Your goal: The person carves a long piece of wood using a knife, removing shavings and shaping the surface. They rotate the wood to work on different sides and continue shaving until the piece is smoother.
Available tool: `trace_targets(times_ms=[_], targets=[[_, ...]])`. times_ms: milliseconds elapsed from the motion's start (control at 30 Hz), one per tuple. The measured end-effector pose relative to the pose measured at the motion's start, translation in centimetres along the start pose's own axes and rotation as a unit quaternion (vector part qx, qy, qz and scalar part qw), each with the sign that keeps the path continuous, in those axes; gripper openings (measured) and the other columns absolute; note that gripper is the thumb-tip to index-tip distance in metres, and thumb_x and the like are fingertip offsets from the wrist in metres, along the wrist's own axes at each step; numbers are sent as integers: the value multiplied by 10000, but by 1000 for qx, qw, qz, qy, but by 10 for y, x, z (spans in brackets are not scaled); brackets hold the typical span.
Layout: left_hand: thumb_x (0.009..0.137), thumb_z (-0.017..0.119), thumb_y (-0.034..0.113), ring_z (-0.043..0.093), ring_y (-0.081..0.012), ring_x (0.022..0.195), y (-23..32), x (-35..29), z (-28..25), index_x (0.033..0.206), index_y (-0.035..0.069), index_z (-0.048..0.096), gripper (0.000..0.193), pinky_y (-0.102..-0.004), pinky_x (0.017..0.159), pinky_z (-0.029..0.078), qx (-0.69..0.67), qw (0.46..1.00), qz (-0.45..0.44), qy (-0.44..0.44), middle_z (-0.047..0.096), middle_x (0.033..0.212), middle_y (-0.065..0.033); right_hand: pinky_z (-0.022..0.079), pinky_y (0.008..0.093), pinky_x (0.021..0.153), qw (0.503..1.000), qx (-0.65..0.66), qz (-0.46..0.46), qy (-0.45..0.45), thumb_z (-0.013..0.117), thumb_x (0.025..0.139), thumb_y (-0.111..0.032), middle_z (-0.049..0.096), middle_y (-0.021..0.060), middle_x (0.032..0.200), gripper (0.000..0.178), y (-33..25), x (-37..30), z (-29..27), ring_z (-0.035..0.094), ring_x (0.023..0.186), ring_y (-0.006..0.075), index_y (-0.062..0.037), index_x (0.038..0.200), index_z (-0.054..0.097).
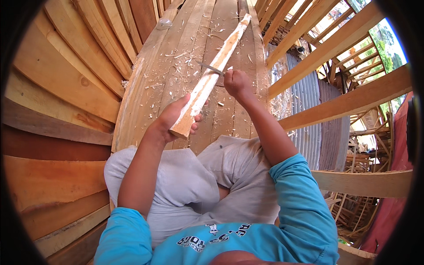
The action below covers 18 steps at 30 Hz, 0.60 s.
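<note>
My left hand is wrapped round the near end of a long piece of wood, with the thumb on one side and the fingertips on the other. The piece slants away from me to the upper right, its faces pale with brown streaks. A knife lies with its blade across the wood near its middle. The handle is closed inside my right hand, a fist just right of the wood, and mostly hidden by it. Curled wood shavings are strewn around the piece.
I sit cross-legged on a plank floor. Stacked boards form a wall close on my left. Spaced wooden rails run along my right, with corrugated metal sheets beyond them. A small clear object lies at the far left.
</note>
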<state>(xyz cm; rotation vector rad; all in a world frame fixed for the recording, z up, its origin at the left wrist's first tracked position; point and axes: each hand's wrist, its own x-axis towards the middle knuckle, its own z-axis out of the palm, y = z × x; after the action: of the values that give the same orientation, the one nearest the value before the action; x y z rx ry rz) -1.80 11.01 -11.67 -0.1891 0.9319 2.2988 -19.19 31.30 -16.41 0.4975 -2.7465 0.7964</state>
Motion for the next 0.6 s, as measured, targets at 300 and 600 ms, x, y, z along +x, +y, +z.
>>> trace_targets(times_ms=[300, 600], targets=[[1032, 259, 511, 495, -137, 599, -15, -5, 22, 1324, 72, 456, 563, -270, 548, 466, 0, 1000, 16, 18, 498, 766, -37, 479, 522, 864, 994, 8, 101, -30, 360, 916, -378, 648, 312, 902, 545, -11, 8, -20, 624, 894, 482, 49, 814, 683], [1021, 280, 542, 505, -147, 559, -11, -41, 19, 1306, 71, 469, 582, -274, 512, 475, 27, 999, 16, 24, 509, 738, -44, 496, 536, 792, 996, 69, 5, -62, 367, 929, -325, 646, 302, 814, 513, -39, -23, -20, 641, 802, 467, 37, 739, 677]])
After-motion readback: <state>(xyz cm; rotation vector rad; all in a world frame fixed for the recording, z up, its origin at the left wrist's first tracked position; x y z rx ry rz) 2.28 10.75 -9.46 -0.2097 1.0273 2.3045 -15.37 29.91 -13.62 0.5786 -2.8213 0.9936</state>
